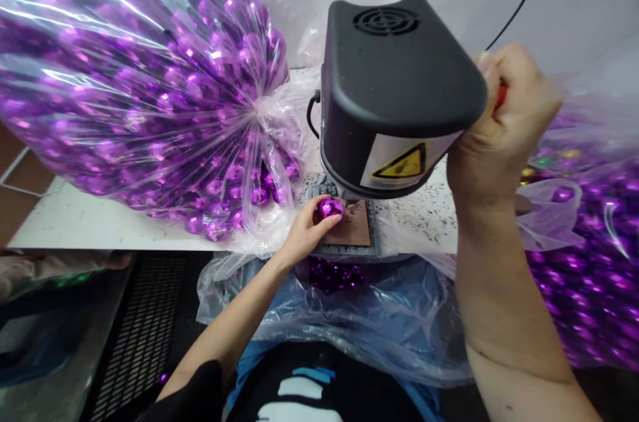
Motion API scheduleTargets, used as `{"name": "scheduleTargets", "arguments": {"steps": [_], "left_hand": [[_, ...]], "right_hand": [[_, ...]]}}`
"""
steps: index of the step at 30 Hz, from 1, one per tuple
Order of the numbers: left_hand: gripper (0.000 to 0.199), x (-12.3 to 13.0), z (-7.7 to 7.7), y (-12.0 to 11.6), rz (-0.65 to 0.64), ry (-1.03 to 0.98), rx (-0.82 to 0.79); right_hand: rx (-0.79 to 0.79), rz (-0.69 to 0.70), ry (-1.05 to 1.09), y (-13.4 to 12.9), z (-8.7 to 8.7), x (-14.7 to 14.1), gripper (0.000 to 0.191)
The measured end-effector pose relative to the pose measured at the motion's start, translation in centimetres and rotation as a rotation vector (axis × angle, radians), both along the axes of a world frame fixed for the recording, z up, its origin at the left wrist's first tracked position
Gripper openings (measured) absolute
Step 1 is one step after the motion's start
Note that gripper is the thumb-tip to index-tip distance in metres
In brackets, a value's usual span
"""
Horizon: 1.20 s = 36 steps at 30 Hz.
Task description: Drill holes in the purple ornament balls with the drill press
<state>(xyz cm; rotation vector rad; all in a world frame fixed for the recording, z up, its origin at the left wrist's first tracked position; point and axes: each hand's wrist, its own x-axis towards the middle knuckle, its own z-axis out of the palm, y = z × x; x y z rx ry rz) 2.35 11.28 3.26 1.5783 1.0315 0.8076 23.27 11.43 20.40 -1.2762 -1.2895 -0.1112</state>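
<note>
My left hand [308, 230] pinches a shiny purple faceted ball [330, 209] over the brown pad [357, 225] of a small grey-framed base. Directly above the base stands a black machine head [399, 76] with round vents on top and a yellow warning label. At the machine's right side, my right hand [516, 92] is wrapped round a handle, of which a small red part shows between the fingers. The machine's lower end near the ball is mostly hidden under its housing.
A large clear bag [150, 96] of purple balls fills the left of the white table [100, 222]. Dark shavings lie around the base. More purple balls in plastic [589, 275] are at the right. An open plastic bag [399, 295] with purple balls hangs below the table's front edge.
</note>
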Motion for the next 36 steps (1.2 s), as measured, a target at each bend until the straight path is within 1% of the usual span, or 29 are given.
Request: {"name": "scheduleTargets", "arguments": {"steps": [7,10,12,14,17,19,22,26,29,32,34,36], "left_hand": [[0.042,0.9,-1.1,0.0,-0.089,0.250,0.333],[0.041,1.1,-1.1,0.0,-0.146,0.340,0.490],[0.040,1.2,-0.9,0.0,-0.170,0.384,0.546],[0.039,1.4,-0.9,0.0,-0.150,0.395,0.529],[0.038,1.8,-1.2,0.1,-0.090,0.351,0.432],[0.036,2.2,-1.4,-0.1,-0.087,0.321,0.392],[0.036,2.9,-1.8,-0.5,-0.077,0.286,0.376],[0.031,3.6,-2.3,-0.8,0.009,0.275,0.377],[0.027,3.9,-2.7,-1.0,0.054,0.291,0.395],[0.023,4.0,-2.9,-1.1,0.051,0.294,0.396],[0.022,4.0,-2.9,-1.2,0.050,0.294,0.393],[0.024,3.9,-2.8,-1.2,0.047,0.290,0.385]], "right_hand": [[-0.019,0.009,-0.021,0.0,0.1,0.0,0.064],[-0.011,0.004,-0.016,-0.1,0.1,0.0,0.063],[-0.010,0.008,-0.017,-0.1,0.1,0.0,0.062],[-0.013,0.019,-0.019,-0.2,0.1,-0.1,0.061],[-0.011,0.021,-0.021,-0.2,0.1,-0.1,0.060],[0.001,0.020,-0.017,-0.1,0.0,-0.1,0.059],[0.024,0.037,0.009,0.0,-0.3,0.0,0.054],[0.040,0.018,-0.005,0.0,-0.6,0.0,0.045],[0.068,-0.044,-0.065,-0.2,-0.7,-0.1,0.038],[0.123,-0.138,-0.148,-0.7,-0.9,-0.5,0.032],[0.164,-0.240,-0.182,-1.2,-1.3,-0.9,0.031],[0.201,-0.343,-0.183,-1.9,-1.8,-1.2,0.036]]}}
